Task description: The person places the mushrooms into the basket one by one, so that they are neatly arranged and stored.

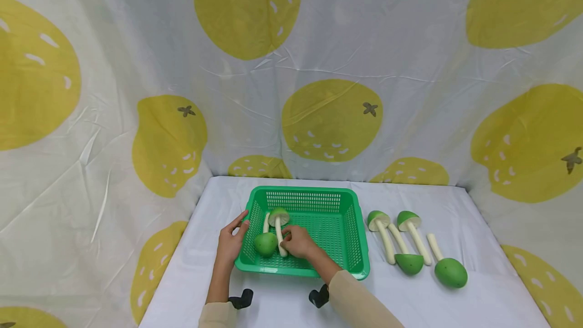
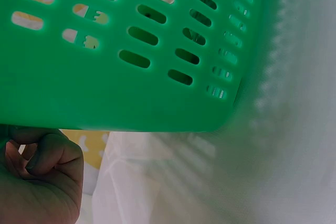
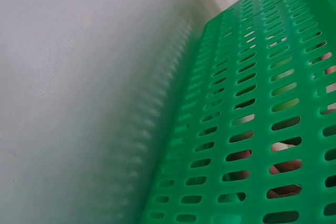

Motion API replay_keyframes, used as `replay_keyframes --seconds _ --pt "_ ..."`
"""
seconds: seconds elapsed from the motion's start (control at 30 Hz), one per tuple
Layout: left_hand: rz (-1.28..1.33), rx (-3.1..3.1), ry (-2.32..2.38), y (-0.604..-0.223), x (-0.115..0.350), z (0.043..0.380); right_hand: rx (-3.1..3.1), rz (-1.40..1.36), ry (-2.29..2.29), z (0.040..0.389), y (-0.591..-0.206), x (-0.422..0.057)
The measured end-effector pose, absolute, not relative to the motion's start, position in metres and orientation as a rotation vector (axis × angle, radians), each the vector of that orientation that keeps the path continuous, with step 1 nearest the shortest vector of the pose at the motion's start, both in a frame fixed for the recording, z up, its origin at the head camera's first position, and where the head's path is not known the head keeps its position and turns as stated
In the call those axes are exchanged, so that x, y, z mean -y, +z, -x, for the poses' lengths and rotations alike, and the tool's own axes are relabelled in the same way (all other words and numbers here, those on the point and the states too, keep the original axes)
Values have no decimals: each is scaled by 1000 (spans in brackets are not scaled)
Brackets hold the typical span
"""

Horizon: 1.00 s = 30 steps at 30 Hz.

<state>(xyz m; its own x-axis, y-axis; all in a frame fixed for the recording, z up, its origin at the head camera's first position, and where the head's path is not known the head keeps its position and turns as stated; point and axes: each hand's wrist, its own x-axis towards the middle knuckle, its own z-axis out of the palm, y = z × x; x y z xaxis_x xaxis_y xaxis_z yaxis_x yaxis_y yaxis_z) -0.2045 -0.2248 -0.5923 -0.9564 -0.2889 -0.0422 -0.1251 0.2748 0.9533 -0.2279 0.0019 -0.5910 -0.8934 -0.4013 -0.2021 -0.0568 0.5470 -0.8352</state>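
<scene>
A green plastic basket with slotted walls stands on the white table. Inside, at its left end, lie two toy mushrooms with green caps and pale stems. My right hand reaches over the front rim and pinches the stem of one mushroom, whose cap points to the back. Just left of it rests the other mushroom, its cap toward the front. My left hand holds the basket's left rim; in the left wrist view its thumb and fingers curl at that edge. Slotted basket wall mostly hides the right hand in the right wrist view.
Right of the basket, several more green-capped mushrooms lie on the table, among them one nearest the front right. Two black fittings show near my wrists. A curtain with yellow fruit prints stands behind and at both sides.
</scene>
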Motion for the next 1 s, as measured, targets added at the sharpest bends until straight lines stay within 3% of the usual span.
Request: replay_keyframes --seconds 1.0 --pt "-397 2423 -1728 -594 225 202 -2399 406 -1402 223 -588 -20"
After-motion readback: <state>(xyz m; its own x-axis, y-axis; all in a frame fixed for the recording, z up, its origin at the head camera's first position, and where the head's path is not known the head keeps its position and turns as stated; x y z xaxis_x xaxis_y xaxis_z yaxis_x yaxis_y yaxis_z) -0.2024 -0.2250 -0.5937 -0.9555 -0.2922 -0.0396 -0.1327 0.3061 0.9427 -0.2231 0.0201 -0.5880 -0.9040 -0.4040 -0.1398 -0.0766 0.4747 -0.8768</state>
